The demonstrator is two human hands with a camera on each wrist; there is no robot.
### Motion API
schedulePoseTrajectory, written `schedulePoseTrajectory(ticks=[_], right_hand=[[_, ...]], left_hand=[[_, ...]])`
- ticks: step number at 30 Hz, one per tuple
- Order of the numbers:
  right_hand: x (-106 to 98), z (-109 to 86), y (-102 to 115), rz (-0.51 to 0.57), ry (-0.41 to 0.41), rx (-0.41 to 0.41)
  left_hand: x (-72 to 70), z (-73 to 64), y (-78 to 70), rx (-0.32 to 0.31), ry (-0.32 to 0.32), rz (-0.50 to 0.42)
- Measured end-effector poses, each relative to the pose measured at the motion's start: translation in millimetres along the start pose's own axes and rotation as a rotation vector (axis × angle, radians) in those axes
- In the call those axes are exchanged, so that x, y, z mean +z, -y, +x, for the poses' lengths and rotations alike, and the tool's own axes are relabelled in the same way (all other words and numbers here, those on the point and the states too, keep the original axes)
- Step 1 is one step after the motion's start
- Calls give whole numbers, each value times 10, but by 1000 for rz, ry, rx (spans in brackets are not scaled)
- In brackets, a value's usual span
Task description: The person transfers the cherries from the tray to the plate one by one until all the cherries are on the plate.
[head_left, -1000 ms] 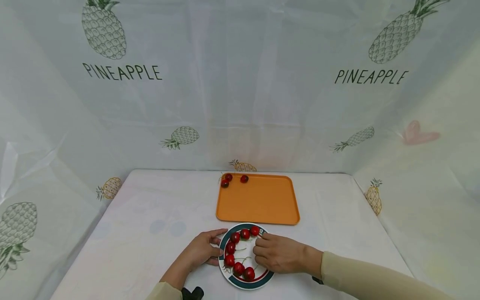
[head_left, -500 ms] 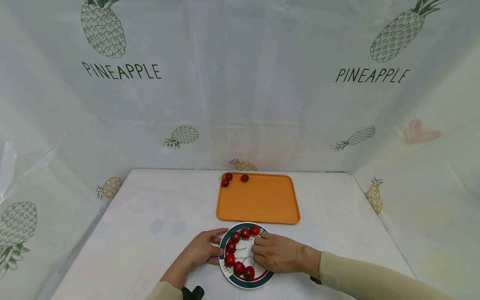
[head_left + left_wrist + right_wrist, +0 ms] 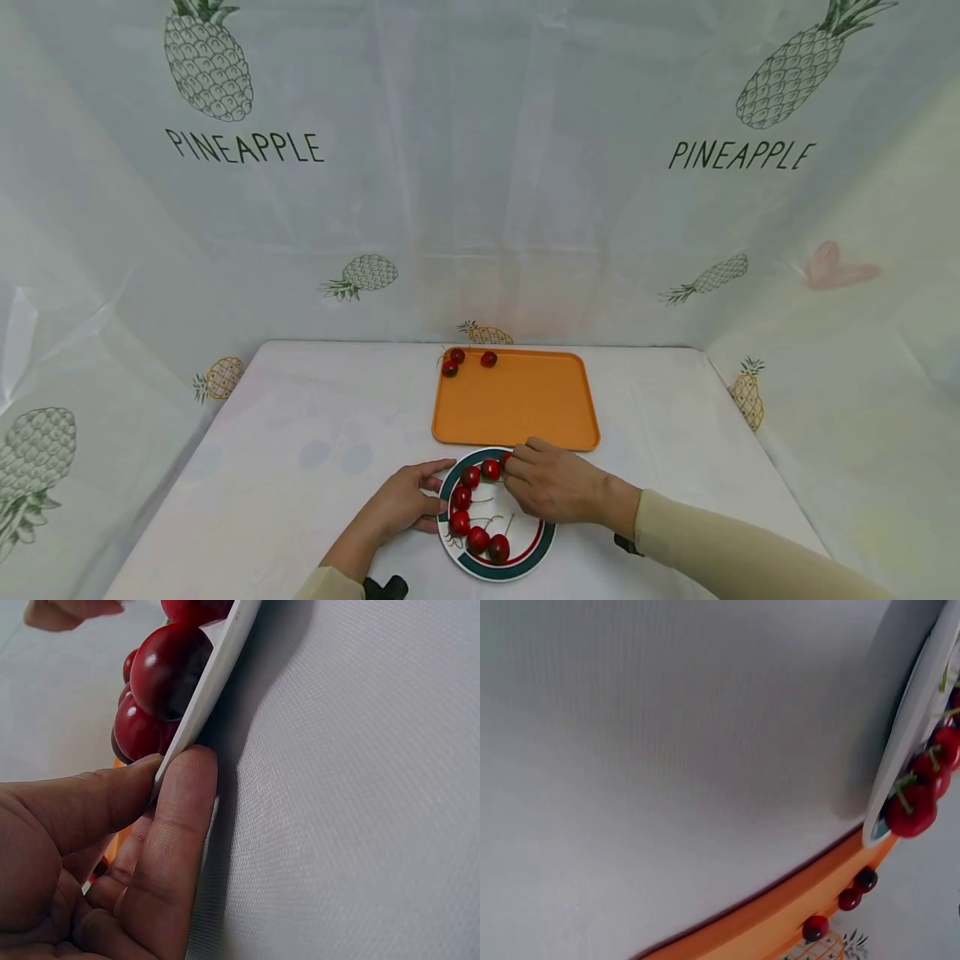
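Note:
A round white plate (image 3: 548,546) with a dark green rim carries several red cherries (image 3: 477,538) in a curve along its left side, some with green stems. My left hand (image 3: 405,498) pinches the plate's left edge; in the left wrist view the thumb (image 3: 90,802) lies over the rim and a finger (image 3: 180,825) under it. My right hand (image 3: 551,481) is over the plate's far right part, curled fingers at the farthest cherry (image 3: 506,457) and partly covering it. Whether they grip that cherry I cannot tell. No right fingers show in the right wrist view.
An orange tray (image 3: 517,404) lies just beyond the plate, with several cherries (image 3: 453,360) near its far left corner. A white cloth (image 3: 315,417) covers the table. Pineapple-printed sheeting (image 3: 487,167) hangs behind and at both sides. A black object (image 3: 386,587) is beside the left wrist.
My right hand has shifted away from me, from the plate's middle right to its far edge, now partly covering the farthest cherry. The left hand and plate have stayed in place.

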State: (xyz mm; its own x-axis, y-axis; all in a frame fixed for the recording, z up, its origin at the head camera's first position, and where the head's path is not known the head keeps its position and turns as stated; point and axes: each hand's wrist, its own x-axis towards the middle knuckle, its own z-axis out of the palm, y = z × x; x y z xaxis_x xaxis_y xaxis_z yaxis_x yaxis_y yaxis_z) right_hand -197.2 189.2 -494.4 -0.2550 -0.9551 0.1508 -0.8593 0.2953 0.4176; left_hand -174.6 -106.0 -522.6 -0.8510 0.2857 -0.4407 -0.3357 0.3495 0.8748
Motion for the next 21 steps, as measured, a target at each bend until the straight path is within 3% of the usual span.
schedulePoseTrajectory(ticks=[7,21], right_hand=[[55,58,-207,-92,22,94],[191,256,-619,-97,43,220]], left_hand=[[-1,-17,-7,4,-6,2],[0,-11,-8,4,-12,-16]])
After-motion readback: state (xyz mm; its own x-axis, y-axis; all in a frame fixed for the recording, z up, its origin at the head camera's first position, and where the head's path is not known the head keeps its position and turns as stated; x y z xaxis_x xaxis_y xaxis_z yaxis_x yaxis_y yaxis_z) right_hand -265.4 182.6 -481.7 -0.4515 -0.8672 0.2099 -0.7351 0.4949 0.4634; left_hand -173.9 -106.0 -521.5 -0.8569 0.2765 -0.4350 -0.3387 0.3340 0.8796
